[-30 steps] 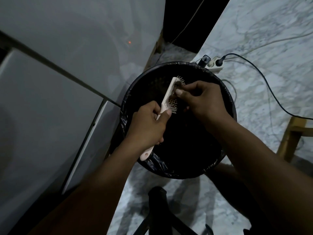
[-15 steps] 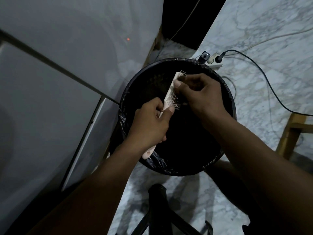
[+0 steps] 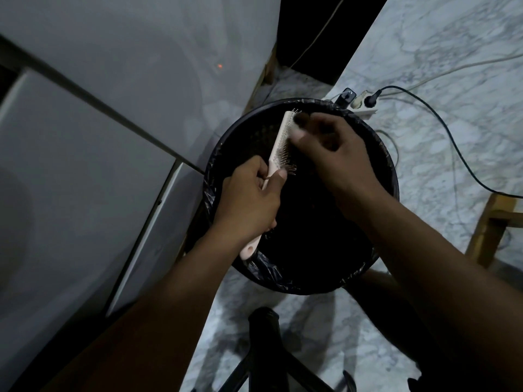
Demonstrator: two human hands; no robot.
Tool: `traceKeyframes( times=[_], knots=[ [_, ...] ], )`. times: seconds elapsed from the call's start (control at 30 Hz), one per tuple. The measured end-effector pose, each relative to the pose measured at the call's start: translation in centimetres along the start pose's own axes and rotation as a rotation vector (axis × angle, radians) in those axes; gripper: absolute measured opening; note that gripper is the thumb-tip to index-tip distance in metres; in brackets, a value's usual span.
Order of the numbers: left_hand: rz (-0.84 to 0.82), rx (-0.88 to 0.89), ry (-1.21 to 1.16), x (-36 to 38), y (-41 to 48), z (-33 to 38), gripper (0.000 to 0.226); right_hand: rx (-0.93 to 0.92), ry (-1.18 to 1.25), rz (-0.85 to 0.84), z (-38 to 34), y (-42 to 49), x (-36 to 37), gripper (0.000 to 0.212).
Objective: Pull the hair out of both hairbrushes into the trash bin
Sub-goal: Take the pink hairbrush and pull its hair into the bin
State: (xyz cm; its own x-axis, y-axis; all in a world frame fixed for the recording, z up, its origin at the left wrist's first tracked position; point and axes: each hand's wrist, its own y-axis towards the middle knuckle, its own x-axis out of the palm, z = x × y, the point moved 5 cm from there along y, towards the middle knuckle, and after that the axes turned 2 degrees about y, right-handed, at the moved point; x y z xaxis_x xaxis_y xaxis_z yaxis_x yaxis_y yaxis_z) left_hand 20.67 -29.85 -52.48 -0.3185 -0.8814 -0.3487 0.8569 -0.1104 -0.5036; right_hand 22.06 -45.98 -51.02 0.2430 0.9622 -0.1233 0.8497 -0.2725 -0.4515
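A pale pink hairbrush is held over a round black trash bin lined with a black bag. My left hand grips the brush's handle, with the handle's end sticking out below my fist. The bristles face right. My right hand is at the upper bristles near the brush's tip, its fingertips pinched there and blurred. I cannot make out whether hair is between the fingers. Only one brush is in view.
A white cabinet or appliance stands close on the left. A power strip with black cables lies on the marble floor behind the bin. A wooden leg is at the right, and a black stand sits below the bin.
My right hand has moved up along the bristles toward the brush's tip. The left hand keeps hold of the handle, and the brush has tilted slightly more upright.
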Motion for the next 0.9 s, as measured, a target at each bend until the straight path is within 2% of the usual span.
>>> traceKeyframes(
  times=[0.07, 0.13, 0.3, 0.43, 0.5, 0.53, 0.63, 0.67, 0.77, 0.9],
  knots=[
    [-0.015, 0.011, 0.010, 0.1, -0.1, 0.1, 0.033, -0.043, -0.098, 0.010, 0.0, -0.2, 0.0, 0.034],
    [-0.032, 0.020, 0.003, 0.3, -0.3, 0.2, 0.033, -0.018, -0.102, 0.075, 0.4, 0.1, -0.6, 0.023],
    [-0.037, 0.011, -0.084, 0.3, 0.0, 0.5, 0.032, 0.172, 0.274, 0.121, 0.8, 0.1, -0.8, 0.008],
    [0.016, -0.015, -0.100, -0.2, 0.3, 0.3, 0.032, 0.331, 0.472, 0.093, 1.7, 0.4, 0.0, 0.012],
    [0.033, -0.022, -0.087, -0.4, 0.4, 0.1, 0.033, 0.378, 0.541, 0.047, 1.8, 0.4, 0.4, 0.005],
    [0.039, -0.016, -0.069, -0.4, 0.3, 0.1, 0.033, 0.373, 0.533, 0.012, 1.8, 0.4, 0.6, 0.012],
    [0.043, 0.035, 0.022, -0.1, -0.2, 0.5, 0.033, 0.278, 0.399, -0.028, 1.7, 0.2, 1.0, 0.051],
    [0.043, 0.050, 0.041, -0.1, -0.3, 0.6, 0.033, 0.238, 0.354, -0.007, 1.7, 0.1, 0.9, 0.053],
    [0.040, 0.070, 0.059, -0.1, -0.4, 0.8, 0.035, 0.178, 0.296, 0.063, 1.5, 0.1, 0.5, 0.033],
    [0.033, 0.076, 0.038, -0.1, -0.3, 1.1, 0.035, 0.200, 0.339, 0.102, 1.5, 0.2, 0.2, 0.018]
  ],
)
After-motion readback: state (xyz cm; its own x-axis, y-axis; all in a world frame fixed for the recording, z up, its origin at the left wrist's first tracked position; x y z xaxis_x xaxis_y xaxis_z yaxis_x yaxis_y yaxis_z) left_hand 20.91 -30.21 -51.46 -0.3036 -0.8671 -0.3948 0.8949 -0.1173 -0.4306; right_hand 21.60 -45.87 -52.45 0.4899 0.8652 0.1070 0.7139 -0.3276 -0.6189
